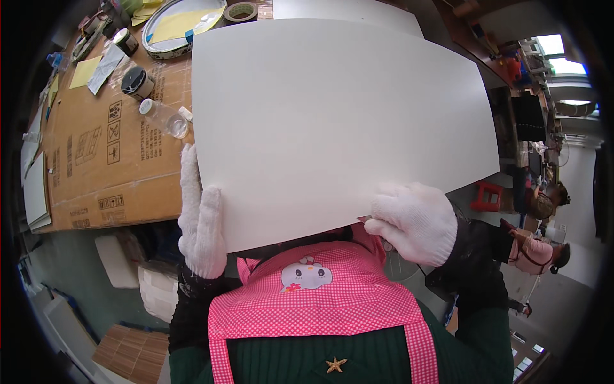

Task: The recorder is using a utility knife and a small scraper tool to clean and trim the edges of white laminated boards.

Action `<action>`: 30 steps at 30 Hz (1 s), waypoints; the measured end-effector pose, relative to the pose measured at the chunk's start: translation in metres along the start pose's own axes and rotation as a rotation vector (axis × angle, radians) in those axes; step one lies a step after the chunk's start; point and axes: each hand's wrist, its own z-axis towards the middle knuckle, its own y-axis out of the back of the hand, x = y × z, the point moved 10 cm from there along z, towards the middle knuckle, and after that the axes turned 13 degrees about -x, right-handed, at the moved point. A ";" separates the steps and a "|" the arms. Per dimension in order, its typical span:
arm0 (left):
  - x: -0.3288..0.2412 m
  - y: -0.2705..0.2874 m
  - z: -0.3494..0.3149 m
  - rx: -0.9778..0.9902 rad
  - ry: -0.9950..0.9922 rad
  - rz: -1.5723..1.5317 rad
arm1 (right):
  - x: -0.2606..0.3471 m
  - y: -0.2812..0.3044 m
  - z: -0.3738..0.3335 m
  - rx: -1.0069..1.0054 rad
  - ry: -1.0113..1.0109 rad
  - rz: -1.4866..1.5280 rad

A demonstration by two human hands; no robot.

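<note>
A large, smooth white panel (pixel 332 115) lies flat across the table before me, its near edge close to my apron. My left hand (pixel 203 224), in a white knit glove, holds the panel's near left corner, with the thumb on top and fingers stretched along the left side. At the near edge, right of the middle, my gloved right hand (pixel 416 221) is closed, its curled fingers over the panel. A small dark tip (pixel 363 219) shows between its thumb and fingers; I cannot tell what it belongs to.
Another white panel (pixel 358 14) lies beyond. On the left, a cardboard-covered table (pixel 128 185) bears a clear bottle (pixel 165 119), a dark-lidded jar (pixel 137 83), a tape roll (pixel 241 11) and a round tray (pixel 157 46). Rightward are a red stool (pixel 487 196) and other people (pixel 534 251).
</note>
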 end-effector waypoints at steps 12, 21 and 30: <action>-0.001 0.001 -0.002 -0.012 0.024 0.024 | -0.001 -0.006 0.003 0.068 -0.018 -0.029; -0.002 -0.002 -0.003 0.005 0.027 0.032 | -0.001 -0.010 0.003 0.111 -0.043 -0.058; -0.002 -0.002 -0.003 0.002 0.013 0.007 | 0.003 -0.004 0.003 0.052 0.016 -0.015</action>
